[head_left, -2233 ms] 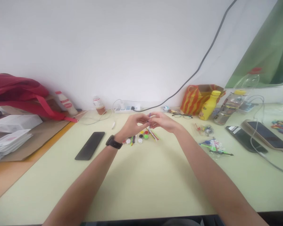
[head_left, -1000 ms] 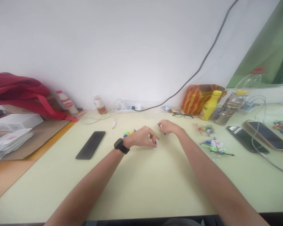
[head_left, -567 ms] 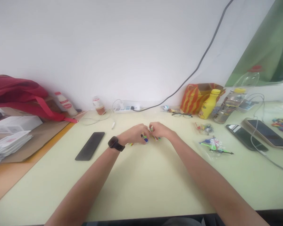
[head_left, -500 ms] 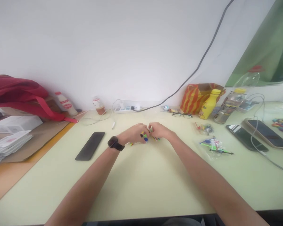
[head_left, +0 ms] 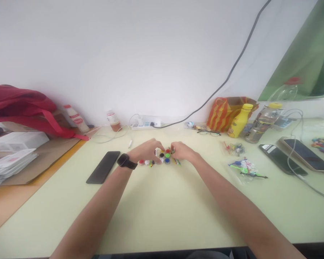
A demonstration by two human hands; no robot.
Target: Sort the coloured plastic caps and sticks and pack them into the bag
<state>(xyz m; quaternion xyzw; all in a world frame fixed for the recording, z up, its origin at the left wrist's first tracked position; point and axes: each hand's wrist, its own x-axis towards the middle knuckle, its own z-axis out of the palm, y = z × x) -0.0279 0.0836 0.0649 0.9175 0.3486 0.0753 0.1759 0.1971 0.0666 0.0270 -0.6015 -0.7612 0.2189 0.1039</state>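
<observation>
Several paint pots point(head_left: 164, 155) between left hand point(head_left: 147, 151), right hand point(head_left: 182, 151); both curled, grip unclear.

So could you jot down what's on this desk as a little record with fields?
Surface: pale green desk against a white wall
Left hand: black watch on wrist, fingers at the small coloured pots
Right hand: across the pots, beside thin coloured sticks
Grip: too small to tell
Left side: black phone, red bag
Right side: yellow bottle, eyeglasses
</observation>
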